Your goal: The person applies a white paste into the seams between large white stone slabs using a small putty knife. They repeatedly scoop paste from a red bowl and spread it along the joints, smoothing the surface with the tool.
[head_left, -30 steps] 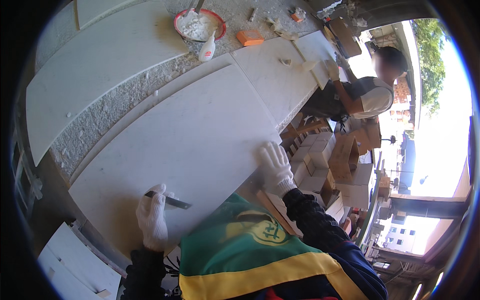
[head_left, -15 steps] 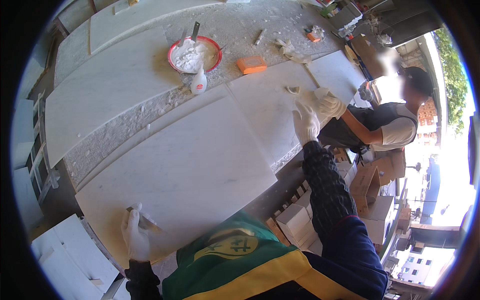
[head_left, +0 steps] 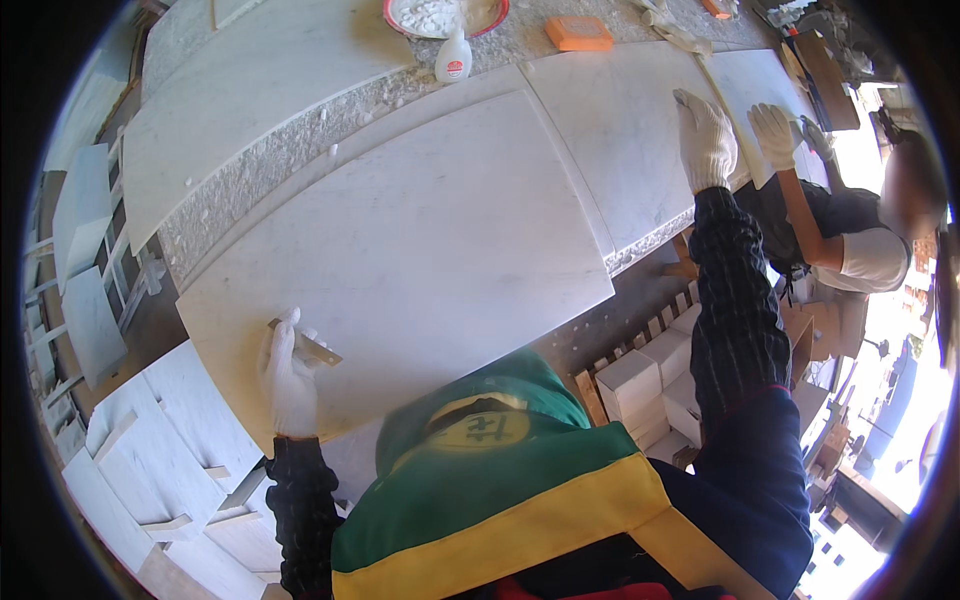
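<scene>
Right hand (head_left: 708, 148) advanced, grip unclear; left hand (head_left: 290, 382) grips blade (head_left: 322, 352); bowl (head_left: 491, 29) holds white lumps (head_left: 425, 17).

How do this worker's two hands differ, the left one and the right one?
The left hand grips a flat blade; whether the right hand holds anything is hard to tell.

The left hand is over the near white slab, at its left end; the right hand reaches farther out, over the neighbouring slab, near a co-worker's hand.

Both are gloved in white, below dark sleeves.
</scene>
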The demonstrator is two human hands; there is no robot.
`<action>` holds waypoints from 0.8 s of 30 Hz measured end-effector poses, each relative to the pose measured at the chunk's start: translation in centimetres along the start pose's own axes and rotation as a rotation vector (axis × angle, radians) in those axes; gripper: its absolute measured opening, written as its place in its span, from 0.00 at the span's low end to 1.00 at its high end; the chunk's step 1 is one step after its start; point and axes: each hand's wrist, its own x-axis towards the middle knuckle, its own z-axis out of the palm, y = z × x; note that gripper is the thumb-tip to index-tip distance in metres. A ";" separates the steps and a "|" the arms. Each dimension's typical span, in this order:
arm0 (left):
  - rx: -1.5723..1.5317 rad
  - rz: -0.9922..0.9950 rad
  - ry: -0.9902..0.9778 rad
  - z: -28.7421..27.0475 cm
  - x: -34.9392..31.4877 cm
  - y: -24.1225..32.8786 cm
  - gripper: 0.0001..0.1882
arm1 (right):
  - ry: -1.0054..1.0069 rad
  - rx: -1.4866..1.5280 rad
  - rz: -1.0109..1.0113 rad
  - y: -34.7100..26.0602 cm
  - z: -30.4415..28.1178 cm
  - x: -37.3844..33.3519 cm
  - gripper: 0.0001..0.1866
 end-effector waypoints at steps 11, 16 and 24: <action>0.004 -0.019 -0.302 -1.4 1.0 0.1 0.17 | -0.350 -0.054 -0.162 -20.4 -12.3 -14.5 0.10; 0.029 -0.004 -0.405 -2.0 2.0 -0.1 0.16 | -0.661 -0.268 -0.214 -27.6 -11.8 -17.7 0.11; -0.047 -0.027 -0.500 -2.6 2.9 -0.8 0.17 | -0.676 -0.312 -0.064 -28.8 -10.8 -18.0 0.10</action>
